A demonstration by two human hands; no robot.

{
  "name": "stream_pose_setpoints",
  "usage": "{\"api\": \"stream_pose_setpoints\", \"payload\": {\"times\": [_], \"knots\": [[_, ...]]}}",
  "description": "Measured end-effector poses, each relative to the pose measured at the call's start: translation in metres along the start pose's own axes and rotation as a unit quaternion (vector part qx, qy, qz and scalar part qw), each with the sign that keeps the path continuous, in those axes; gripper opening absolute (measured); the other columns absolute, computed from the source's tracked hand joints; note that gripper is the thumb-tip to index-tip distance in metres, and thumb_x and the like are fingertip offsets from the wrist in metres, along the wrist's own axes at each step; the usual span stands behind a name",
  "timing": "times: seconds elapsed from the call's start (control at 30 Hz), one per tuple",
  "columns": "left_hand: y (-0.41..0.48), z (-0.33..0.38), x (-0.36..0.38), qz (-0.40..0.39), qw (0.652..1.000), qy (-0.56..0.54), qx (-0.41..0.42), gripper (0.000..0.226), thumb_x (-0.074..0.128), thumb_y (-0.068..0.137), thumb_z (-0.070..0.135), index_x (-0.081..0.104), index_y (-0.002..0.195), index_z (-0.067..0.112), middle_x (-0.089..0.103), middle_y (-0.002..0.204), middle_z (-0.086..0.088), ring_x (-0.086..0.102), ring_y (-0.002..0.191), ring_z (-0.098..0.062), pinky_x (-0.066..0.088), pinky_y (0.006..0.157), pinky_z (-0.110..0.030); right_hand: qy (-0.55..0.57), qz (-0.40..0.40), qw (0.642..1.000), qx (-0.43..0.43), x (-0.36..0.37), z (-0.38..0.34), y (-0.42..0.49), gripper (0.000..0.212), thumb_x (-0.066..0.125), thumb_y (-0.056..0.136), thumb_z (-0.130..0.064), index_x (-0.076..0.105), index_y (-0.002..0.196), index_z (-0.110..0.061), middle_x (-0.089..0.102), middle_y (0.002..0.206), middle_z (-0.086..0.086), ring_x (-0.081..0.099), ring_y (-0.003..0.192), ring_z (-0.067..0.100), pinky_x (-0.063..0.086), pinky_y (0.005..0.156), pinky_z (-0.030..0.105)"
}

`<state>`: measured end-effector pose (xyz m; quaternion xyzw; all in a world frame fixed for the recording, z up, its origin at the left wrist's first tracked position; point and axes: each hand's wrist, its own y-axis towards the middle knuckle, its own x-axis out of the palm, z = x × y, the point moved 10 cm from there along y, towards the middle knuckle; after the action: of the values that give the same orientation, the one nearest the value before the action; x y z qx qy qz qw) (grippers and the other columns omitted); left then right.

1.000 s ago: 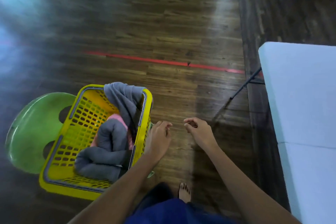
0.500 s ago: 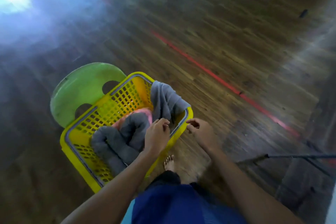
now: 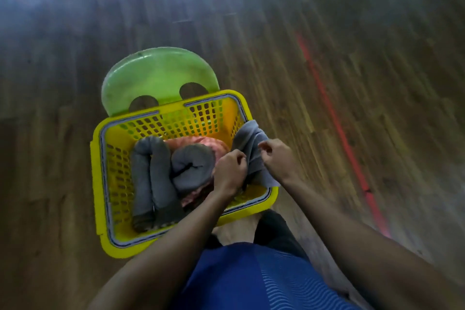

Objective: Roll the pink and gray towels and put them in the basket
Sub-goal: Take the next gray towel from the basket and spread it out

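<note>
A yellow perforated basket (image 3: 120,246) stands on a green plastic stool (image 3: 158,75). Inside lie rolled gray towels (image 3: 151,171), one curled roll (image 3: 193,166) and a pink towel (image 3: 201,141) half buried under them. Another gray towel (image 3: 247,138) hangs unrolled over the basket's right rim. My left hand (image 3: 230,173) and my right hand (image 3: 278,161) both have curled fingers that pinch this draped towel from either side, just above the rim.
Dark wooden floor surrounds the stool, with a red tape line (image 3: 337,128) running diagonally at the right. My blue shorts (image 3: 251,279) and a bare foot (image 3: 234,231) show below the basket. The frame is blurred by head motion.
The view swung round until the basket sits centred below me. Both hands moved from beside the basket onto the draped gray towel and took hold of it.
</note>
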<state>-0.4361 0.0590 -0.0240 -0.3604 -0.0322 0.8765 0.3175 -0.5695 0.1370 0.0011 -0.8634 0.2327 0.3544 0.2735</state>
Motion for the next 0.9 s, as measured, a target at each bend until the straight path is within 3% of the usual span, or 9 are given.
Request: {"api": "stream_pose_setpoints", "payload": {"times": [0.1,0.27,0.33,0.43,0.5,0.6,0.73,0.9], "knots": [[0.021,-0.002,0.026,0.017,0.998,-0.02,-0.058,0.016,0.055,0.09,0.019,0.071,0.093,0.014,0.072,0.093,-0.005,0.065,0.085,-0.021,0.044,0.067,-0.028,-0.034,-0.04,0.997,-0.062,0.004,0.003,0.043,0.024,0.053,0.091,-0.009,0.067,0.11,-0.011,0.06,0.111,0.011,0.058,0.102,0.028,0.05,0.084,0.042],[0.034,-0.012,0.06,0.076,0.986,-0.036,-0.142,0.009,0.06,0.086,0.015,0.065,0.091,0.01,0.068,0.092,-0.012,0.063,0.088,-0.029,0.049,0.075,-0.039,-0.089,-0.151,0.975,-0.135,0.03,0.014,0.08,0.034,0.056,0.087,-0.009,0.064,0.12,-0.012,0.057,0.119,0.01,0.054,0.11,0.03,0.049,0.089,0.042],[0.034,-0.015,0.066,0.109,0.978,-0.044,-0.17,0.007,0.058,0.087,0.016,0.06,0.089,0.01,0.067,0.09,-0.012,0.062,0.086,-0.03,0.049,0.074,-0.044,-0.085,-0.162,0.969,-0.166,0.032,0.016,0.084,0.029,0.059,0.087,-0.01,0.066,0.115,-0.011,0.058,0.116,0.01,0.054,0.105,0.03,0.047,0.086,0.039],[0.032,-0.017,0.068,0.158,0.968,-0.049,-0.187,0.008,0.055,0.088,0.014,0.061,0.088,0.009,0.067,0.088,-0.014,0.062,0.085,-0.032,0.047,0.072,-0.045,-0.099,-0.159,0.959,-0.212,0.033,0.018,0.086,0.009,0.059,0.09,-0.017,0.064,0.094,-0.01,0.058,0.094,0.004,0.054,0.092,0.028,0.046,0.071,0.039],[0.03,-0.02,0.067,0.176,0.964,-0.04,-0.196,0.01,0.055,0.088,0.013,0.063,0.09,0.01,0.069,0.091,-0.013,0.062,0.086,-0.032,0.047,0.072,-0.042,-0.101,-0.157,0.957,-0.22,0.033,0.02,0.085,0.012,0.058,0.091,-0.021,0.06,0.086,-0.01,0.055,0.087,0.003,0.051,0.089,0.026,0.045,0.068,0.04],[0.029,-0.021,0.067,0.175,0.964,-0.03,-0.199,0.01,0.055,0.088,0.014,0.064,0.091,0.011,0.068,0.091,-0.013,0.062,0.087,-0.033,0.045,0.072,-0.041,-0.038,-0.166,0.963,-0.207,0.029,0.021,0.078,0.006,0.058,0.089,-0.017,0.06,0.088,-0.012,0.059,0.089,0.006,0.054,0.087,0.027,0.046,0.075,0.044],[0.02,0.0,0.055,0.177,0.973,-0.022,-0.148,0.01,0.058,0.085,0.019,0.063,0.094,0.016,0.066,0.091,-0.005,0.062,0.086,-0.025,0.047,0.073,-0.038,0.06,-0.177,0.969,-0.162,0.012,0.015,0.064,0.007,0.054,0.09,-0.017,0.052,0.083,-0.019,0.06,0.076,-0.003,0.057,0.071,0.018,0.049,0.066,0.044],[0.0,0.016,0.045,0.161,0.981,-0.046,-0.102,0.012,0.052,0.083,0.018,0.062,0.09,0.016,0.066,0.086,-0.003,0.061,0.081,-0.024,0.05,0.07,-0.043,0.112,-0.173,0.96,-0.191,-0.02,-0.006,0.042,0.008,0.056,0.092,-0.01,0.055,0.085,-0.012,0.058,0.074,-0.004,0.053,0.066,0.004,0.047,0.06,0.023]]}}
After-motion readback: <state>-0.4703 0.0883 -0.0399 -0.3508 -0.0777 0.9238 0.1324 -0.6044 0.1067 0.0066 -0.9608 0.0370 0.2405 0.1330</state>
